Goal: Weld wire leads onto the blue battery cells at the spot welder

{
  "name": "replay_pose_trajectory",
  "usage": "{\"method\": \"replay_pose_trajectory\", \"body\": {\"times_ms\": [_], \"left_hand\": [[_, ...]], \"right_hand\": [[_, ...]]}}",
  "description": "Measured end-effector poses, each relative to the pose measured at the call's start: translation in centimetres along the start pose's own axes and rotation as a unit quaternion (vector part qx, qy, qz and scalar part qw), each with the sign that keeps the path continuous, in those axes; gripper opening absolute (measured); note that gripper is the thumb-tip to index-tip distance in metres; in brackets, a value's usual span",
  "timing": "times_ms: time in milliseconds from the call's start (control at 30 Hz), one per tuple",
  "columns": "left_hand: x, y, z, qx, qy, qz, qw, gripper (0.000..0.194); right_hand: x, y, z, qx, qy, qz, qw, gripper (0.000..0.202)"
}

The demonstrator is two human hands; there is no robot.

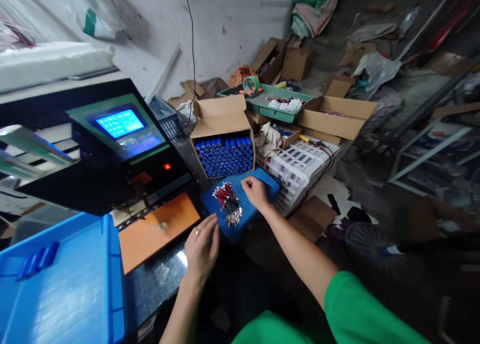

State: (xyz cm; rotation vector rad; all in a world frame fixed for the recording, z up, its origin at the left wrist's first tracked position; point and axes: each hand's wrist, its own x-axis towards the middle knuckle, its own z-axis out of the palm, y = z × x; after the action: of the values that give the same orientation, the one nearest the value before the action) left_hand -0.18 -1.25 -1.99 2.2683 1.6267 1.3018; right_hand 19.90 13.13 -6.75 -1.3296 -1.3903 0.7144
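My left hand (202, 244) hovers at the edge of the orange plate (159, 229), fingers stretched out, and I see nothing held in it. A ring shows on one finger. On the blue cloth (258, 184) lies a bundle of short red and black wire leads (229, 204) with white connectors at one end and bare metallic tips at the other. Just right of the bundle is my right hand (255, 193), its fingers curled in a pinch; whatever they hold, if anything, is too small to make out. Behind the cloth stands an open cardboard box (219, 116) packed with blue cylindrical battery cells (225, 156).
At left a machine with a lit blue screen (120, 123) stands behind the orange plate. A blue tray (63, 284) holds a few blue cells (39, 260). Beyond are a white plastic crate (300, 169), a green tray (262, 101) with white parts, and a cardboard box (337, 116). A fan (369, 246) is at right.
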Motion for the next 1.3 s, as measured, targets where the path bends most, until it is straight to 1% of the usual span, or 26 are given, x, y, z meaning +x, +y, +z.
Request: {"method": "replay_pose_trajectory", "body": {"times_ms": [67, 100, 133, 200, 333, 400, 467, 533, 633, 733, 867, 967, 1067, 1167, 1300], "left_hand": [[-3.1, -1.1, -0.8, -0.006, 0.008, -0.023, 1.000, 0.020], [-4.2, -1.5, -1.0, -0.005, 0.012, -0.035, 0.999, 0.019], [-5.0, -1.9, -1.2, -0.005, 0.018, -0.050, 0.999, 0.019], [-5.8, -2.5, -1.3, -0.009, 0.029, -0.073, 0.997, 0.019], [-5.8, -2.8, -1.1, -0.013, 0.033, -0.095, 0.995, 0.021], [-5.7, -2.9, -0.9, -0.010, 0.027, -0.095, 0.995, 0.023], [-5.8, -3.1, -0.8, -0.012, 0.024, -0.091, 0.996, 0.024], [-5.9, -3.3, -0.8, -0.012, 0.028, -0.087, 0.996, 0.026], [-6.1, -3.4, -0.7, 0.004, 0.038, -0.073, 0.997, 0.027], [-6.1, -3.4, -0.5, 0.027, 0.045, -0.059, 0.997, 0.026], [-6.1, -3.4, -0.4, 0.051, 0.046, -0.047, 0.997, 0.024], [-6.2, -3.4, -0.3, 0.058, 0.044, -0.047, 0.996, 0.023], [-6.4, -3.4, -0.2, 0.057, 0.042, -0.050, 0.996, 0.023], [-6.4, -3.5, -0.1, 0.054, 0.046, -0.050, 0.996, 0.023], [-6.3, -3.7, -0.1, 0.048, 0.044, -0.048, 0.997, 0.024]], "right_hand": [[0.1, -0.2, 0.1, -0.029, -0.014, -0.002, 0.999, 0.022], [0.2, -0.4, 0.1, -0.048, -0.022, 0.001, 0.999, 0.020], [0.4, -0.6, 0.2, -0.068, -0.029, 0.005, 0.997, 0.020], [1.0, -1.3, 0.6, -0.105, -0.050, 0.015, 0.993, 0.018], [2.8, -2.7, 2.1, -0.178, -0.116, 0.021, 0.977, 0.014], [3.6, -3.2, 2.9, -0.217, -0.135, 0.026, 0.966, 0.013], [4.0, -3.5, 3.6, -0.237, -0.135, 0.029, 0.962, 0.013], [4.2, -3.6, 4.2, -0.229, -0.135, 0.024, 0.964, 0.011], [4.1, -3.8, 4.9, -0.213, -0.153, 0.017, 0.965, 0.009], [3.9, -4.4, 5.5, -0.238, -0.170, 0.017, 0.956, 0.010], [4.0, -5.0, 6.2, -0.273, -0.172, 0.033, 0.946, 0.009], [4.2, -4.8, 6.3, -0.243, -0.162, 0.052, 0.955, 0.010], [4.4, -4.2, 5.8, -0.145, -0.128, 0.061, 0.979, 0.010], [4.7, -4.1, 4.9, -0.018, -0.079, 0.039, 0.996, 0.013], [5.1, -4.9, 3.8, 0.114, -0.031, 0.001, 0.993, 0.022]]}}
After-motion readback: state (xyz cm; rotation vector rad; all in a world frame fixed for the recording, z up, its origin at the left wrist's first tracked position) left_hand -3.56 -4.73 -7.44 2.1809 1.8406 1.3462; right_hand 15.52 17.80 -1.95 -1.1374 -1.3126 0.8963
